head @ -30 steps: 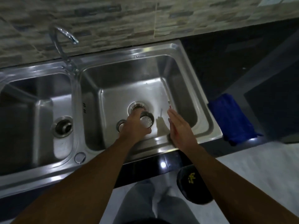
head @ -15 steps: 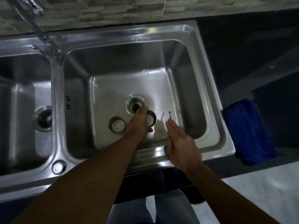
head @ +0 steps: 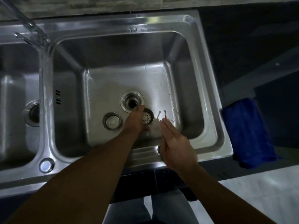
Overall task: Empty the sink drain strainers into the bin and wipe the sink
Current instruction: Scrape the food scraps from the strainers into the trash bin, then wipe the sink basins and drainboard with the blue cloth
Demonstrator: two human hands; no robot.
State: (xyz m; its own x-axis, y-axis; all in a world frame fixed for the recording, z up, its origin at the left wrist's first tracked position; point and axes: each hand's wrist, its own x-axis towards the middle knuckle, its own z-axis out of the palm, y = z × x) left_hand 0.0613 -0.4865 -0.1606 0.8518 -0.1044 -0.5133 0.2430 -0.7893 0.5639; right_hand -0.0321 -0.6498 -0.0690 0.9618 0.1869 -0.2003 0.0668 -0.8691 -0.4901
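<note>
Left hand [head: 135, 121] gripping strainer [head: 148, 118] (half hidden), right hand [head: 177, 143] pinching red stick [head: 165, 115].

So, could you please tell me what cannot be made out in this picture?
Head view:
Bin: outside the frame.
Held strainer: left hand covers part; contents too small.
Red stick: tip too small to identify; right hand hides its handle.
Tap: spout cut off by the top edge.
Left drain: too dark to see inside.
</note>
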